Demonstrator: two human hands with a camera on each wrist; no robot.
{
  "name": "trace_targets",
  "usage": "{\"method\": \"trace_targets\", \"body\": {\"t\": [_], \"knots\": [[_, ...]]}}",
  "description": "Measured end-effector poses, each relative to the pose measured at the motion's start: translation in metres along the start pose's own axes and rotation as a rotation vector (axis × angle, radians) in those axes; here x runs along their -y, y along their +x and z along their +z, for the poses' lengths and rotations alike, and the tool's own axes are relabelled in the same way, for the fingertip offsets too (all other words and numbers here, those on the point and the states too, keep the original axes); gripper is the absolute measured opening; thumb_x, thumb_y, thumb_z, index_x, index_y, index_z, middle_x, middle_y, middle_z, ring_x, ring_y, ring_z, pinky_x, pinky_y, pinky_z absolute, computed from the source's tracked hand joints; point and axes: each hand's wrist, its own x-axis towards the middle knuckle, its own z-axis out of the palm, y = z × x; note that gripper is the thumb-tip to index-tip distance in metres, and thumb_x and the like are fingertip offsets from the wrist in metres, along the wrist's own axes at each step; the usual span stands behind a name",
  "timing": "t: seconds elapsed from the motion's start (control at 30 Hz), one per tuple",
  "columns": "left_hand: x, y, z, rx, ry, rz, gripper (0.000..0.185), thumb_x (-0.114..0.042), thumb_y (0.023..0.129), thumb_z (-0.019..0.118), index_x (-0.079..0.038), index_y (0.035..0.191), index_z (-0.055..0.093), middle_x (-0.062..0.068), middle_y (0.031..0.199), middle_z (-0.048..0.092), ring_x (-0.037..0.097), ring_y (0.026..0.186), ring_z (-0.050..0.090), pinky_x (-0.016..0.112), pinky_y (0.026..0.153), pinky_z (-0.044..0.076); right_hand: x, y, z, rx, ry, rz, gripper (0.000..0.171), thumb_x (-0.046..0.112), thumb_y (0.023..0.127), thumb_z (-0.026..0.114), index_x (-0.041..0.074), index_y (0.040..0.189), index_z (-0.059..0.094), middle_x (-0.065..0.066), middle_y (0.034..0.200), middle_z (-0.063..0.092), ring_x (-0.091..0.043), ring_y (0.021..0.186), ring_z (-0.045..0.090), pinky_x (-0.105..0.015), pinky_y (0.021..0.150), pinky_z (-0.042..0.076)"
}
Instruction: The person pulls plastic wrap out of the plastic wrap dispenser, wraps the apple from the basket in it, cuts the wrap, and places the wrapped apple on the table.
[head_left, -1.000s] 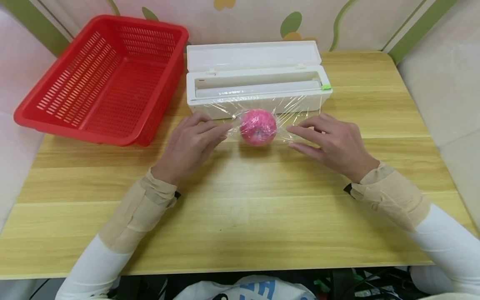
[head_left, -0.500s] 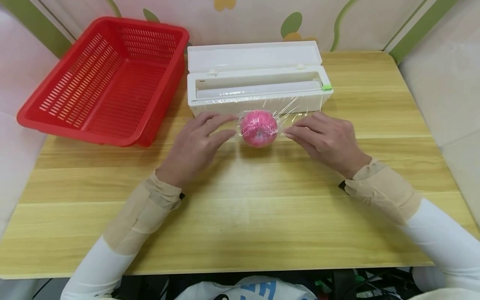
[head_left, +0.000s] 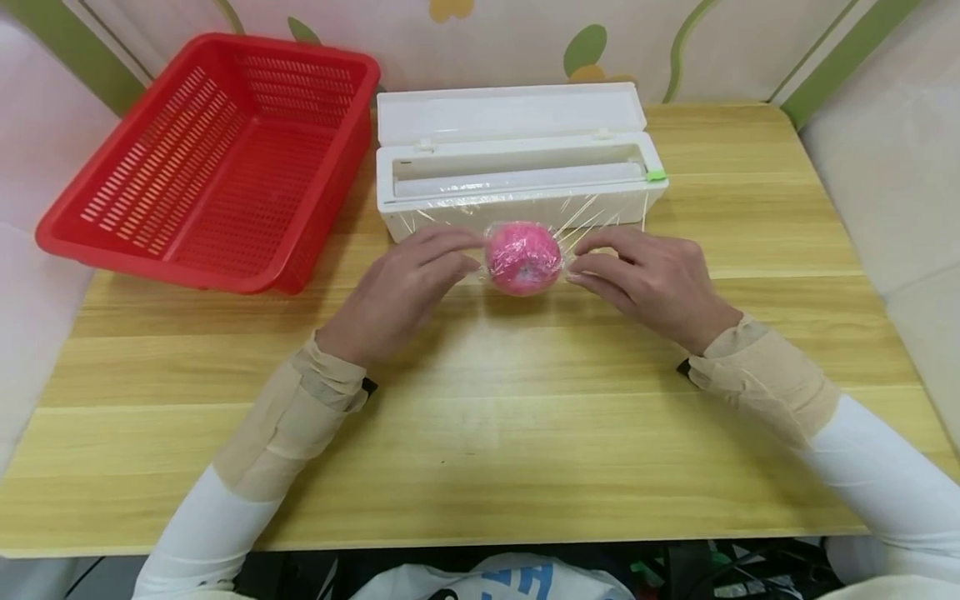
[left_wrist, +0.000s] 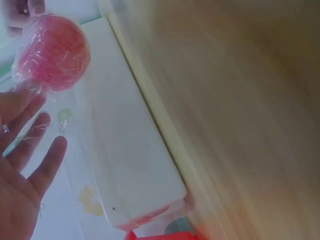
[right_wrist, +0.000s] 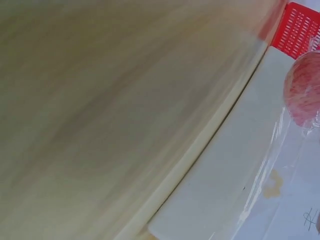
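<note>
A pinkish-red apple [head_left: 523, 258], covered in clear plastic wrap, is between the two hands in front of the white wrap dispenser [head_left: 435, 215]. On its left side my left hand [head_left: 401, 287] pinches the gathered film between thumb and index finger; the left wrist view shows this hand's other fingers [left_wrist: 50, 162] spread. My right hand [head_left: 648, 279] pinches the film close to the apple's right side. Creased plastic wrap [head_left: 581, 218] stretches from the apple back to the dispenser. In the right wrist view the apple [right_wrist: 304, 90] is cut off by the edge, with the right fingers mostly hidden.
A red perforated basket [head_left: 307, 208] stands at the back left, close to the dispenser. The dispenser's lid [head_left: 510, 112] is raised, showing a roll [head_left: 517, 179] inside. Patterned panels enclose the wooden table [head_left: 480, 450] at the back and sides.
Both hands have drawn closer to the apple, and the film at its sides is gathered tighter. The apple has shifted slightly right. My right thumb and index finger have closed on the film.
</note>
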Motion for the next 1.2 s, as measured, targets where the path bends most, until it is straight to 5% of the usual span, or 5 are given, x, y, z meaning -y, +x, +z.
{"method": "trace_targets", "body": {"t": [0.13,0.37,0.53,0.7,1.2], "knots": [[-0.001,0.0,0.0,0.0,-0.024,-0.015,0.021,0.001,0.097,0.071,-0.002,0.118,0.07,0.018,0.148,0.061,0.032,0.142,0.056,0.045,0.12,0.047,-0.001,0.001,0.0,0.066,-0.037,-0.008,0.024,0.033,0.107,0.063,0.013,0.108,0.077,-0.005,0.122,0.079,-0.028,0.093,0.081,-0.034,0.051,0.053],[-0.001,0.0,-0.001,0.108,-0.105,-0.072,0.028,-0.003,0.103,0.063,-0.004,0.131,0.062,0.012,0.153,0.06,0.028,0.144,0.056,0.043,0.121,0.045,0.003,0.004,-0.002,0.197,0.018,0.118,0.035,0.02,0.095,0.079,0.017,0.129,0.071,-0.003,0.091,0.08,-0.014,0.054,0.052,-0.025,0.045,0.029],[0.0,-0.003,0.0,0.074,-0.104,-0.094,0.024,0.0,0.1,0.068,-0.003,0.124,0.069,0.016,0.148,0.061,0.032,0.137,0.059,0.044,0.113,0.053,0.0,0.003,-0.002,0.225,0.113,0.157,0.026,0.029,0.096,0.08,0.015,0.116,0.072,-0.002,0.125,0.078,-0.012,0.059,0.056,-0.023,0.047,0.031],[0.002,-0.006,-0.002,-0.019,-0.027,-0.124,0.023,-0.003,0.097,0.074,-0.006,0.119,0.078,0.017,0.116,0.063,0.031,0.11,0.059,0.04,0.09,0.056,-0.006,-0.004,-0.007,0.198,0.142,0.144,0.054,0.06,0.102,0.056,0.01,0.115,0.073,-0.01,0.124,0.068,-0.009,0.066,0.052,-0.023,0.055,0.043],[0.002,-0.017,-0.012,-0.094,0.103,-0.047,0.017,-0.009,0.086,0.087,-0.004,0.101,0.08,0.01,0.097,0.076,0.026,0.093,0.07,0.037,0.082,0.063,-0.008,-0.015,-0.029,0.062,0.21,0.028,0.041,0.04,0.107,0.06,0.004,0.104,0.08,-0.012,0.107,0.071,-0.019,0.09,0.064,-0.013,0.077,0.044]]}}
